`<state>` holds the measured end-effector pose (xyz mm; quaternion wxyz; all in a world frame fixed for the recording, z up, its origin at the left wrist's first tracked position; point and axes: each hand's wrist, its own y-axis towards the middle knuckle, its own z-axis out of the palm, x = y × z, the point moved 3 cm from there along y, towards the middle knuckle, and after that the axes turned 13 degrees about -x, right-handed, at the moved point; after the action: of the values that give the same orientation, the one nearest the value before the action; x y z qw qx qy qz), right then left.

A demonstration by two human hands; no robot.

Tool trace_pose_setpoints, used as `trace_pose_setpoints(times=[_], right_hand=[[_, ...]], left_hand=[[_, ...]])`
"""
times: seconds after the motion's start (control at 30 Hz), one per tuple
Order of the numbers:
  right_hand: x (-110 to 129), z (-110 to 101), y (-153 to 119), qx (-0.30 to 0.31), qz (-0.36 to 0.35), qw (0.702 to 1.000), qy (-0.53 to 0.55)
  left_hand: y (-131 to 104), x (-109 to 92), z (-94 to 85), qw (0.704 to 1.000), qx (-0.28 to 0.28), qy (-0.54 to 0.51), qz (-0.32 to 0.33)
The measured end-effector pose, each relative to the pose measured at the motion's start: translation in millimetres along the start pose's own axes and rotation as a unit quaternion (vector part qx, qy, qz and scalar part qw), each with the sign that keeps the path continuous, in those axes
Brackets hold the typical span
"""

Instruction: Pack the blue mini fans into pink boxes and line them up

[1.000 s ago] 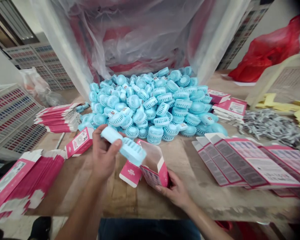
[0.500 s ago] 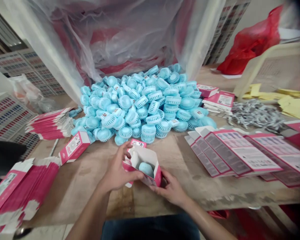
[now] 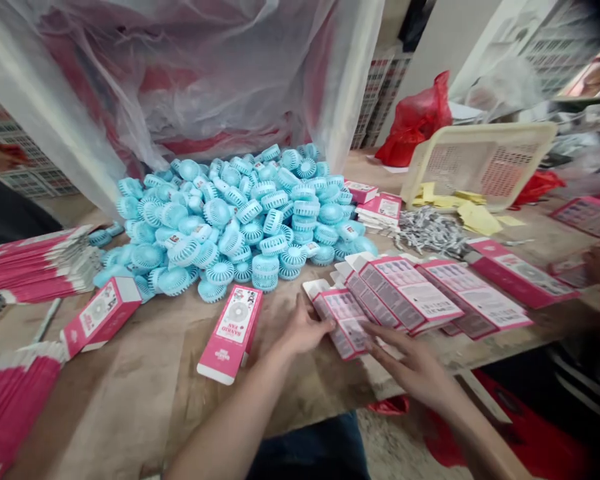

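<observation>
The head view shows a small pink and white cardboard carton with printed panels (image 3: 344, 321), which lies between the two hands, near the front edge of the brown table (image 3: 145, 400). The left hand (image 3: 306, 327) holds it at its left side, the thumb on the printed face. The right hand (image 3: 420, 370) has its fingers stretched out at the carton's right side; if they press on it, I cannot tell. The hands are apart from each other. Just to the right, similar grey and pink cartons (image 3: 407, 293) lean in a slanted row. To the left of the hands, a pink carton with a fan picture (image 3: 231, 330) lies by itself. Behind is the big heap of light blue plastic fans (image 3: 250, 220). Farther right are a pile of grey strips (image 3: 430, 230), yellow paper pieces (image 3: 480, 219) and a cream plastic basket (image 3: 485, 143).
</observation>
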<state>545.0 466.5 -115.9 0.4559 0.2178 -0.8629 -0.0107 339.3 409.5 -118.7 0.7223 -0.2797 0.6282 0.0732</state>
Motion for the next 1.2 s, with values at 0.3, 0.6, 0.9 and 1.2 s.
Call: trace_pose_setpoints(times=[0.3, 0.6, 0.9, 1.2], right_hand=[[14, 43, 0, -0.140, -0.101, 0.982, 0.081], [64, 122, -9, -0.111, -0.226, 0.947, 0.198], [64, 165, -34, -0.031, -0.261, 0.935, 0.237], [13, 209, -55, 0.030, -0.106, 0.956, 0.271]], left_hand=[[-68, -33, -218.4, 0.821, -0.039, 0.532, 0.203], [-68, -32, -158.5, 0.960, -0.156, 0.085, 0.215], [-34, -33, -130.5, 0.954, -0.273, -0.105, 0.068], [1, -102, -186.6, 0.939, -0.217, 0.183, 0.194]])
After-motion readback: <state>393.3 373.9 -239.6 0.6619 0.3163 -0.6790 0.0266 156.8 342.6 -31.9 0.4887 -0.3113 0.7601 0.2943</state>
